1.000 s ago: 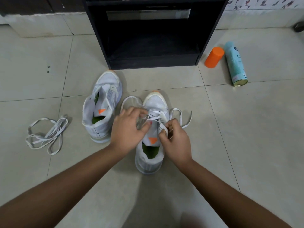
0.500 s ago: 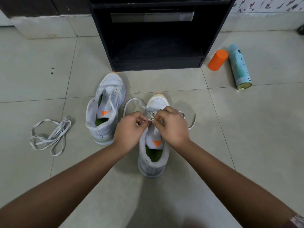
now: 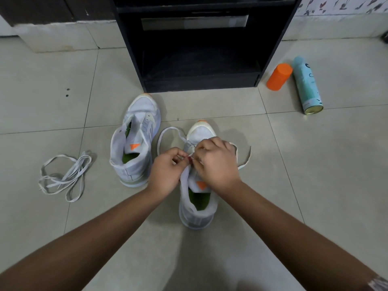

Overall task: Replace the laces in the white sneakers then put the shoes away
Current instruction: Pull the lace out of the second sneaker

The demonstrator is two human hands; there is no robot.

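Dim, soft indoor light, faint shadows, slight blur (wide-angle bending at edges).

Just the one wide-angle view here, worn on the head and tilted forward and down at the tiled floor. Everything is seen from close above: the left hand and right hand are framed dead centre, and the black cabinet is caught along the top edge.

I can read no word or number anywhere. The can has dark marks on its side (too blurred for me to tell letters). The left sneaker and right sneaker each bear an orange triangle on the tongue.
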